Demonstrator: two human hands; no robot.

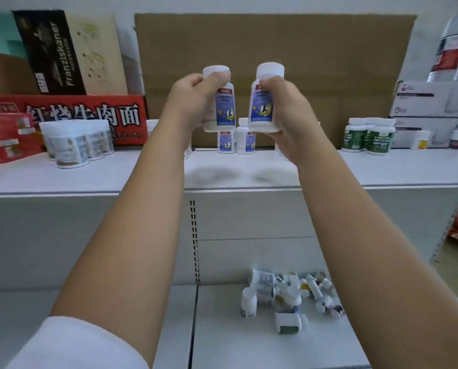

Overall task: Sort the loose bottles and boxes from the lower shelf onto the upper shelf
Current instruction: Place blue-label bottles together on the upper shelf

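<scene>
My left hand (193,99) grips a white bottle with a blue label (224,107), held upright above the upper shelf (89,177). My right hand (289,113) grips a matching blue-label bottle (262,102), also upright, just to the right of the first. Behind and below them two more blue-label bottles (236,141) stand on the upper shelf against a cardboard sheet (276,49). A heap of several loose small bottles (286,294) lies on the lower shelf (236,342), right of centre, partly hidden by my right forearm.
White jars (73,145) and red boxes (62,115) stand on the upper shelf's left. Green-label bottles (366,137), small bottles (422,139) and white boxes (433,99) fill the right. A perforated upright (194,235) splits the back panel.
</scene>
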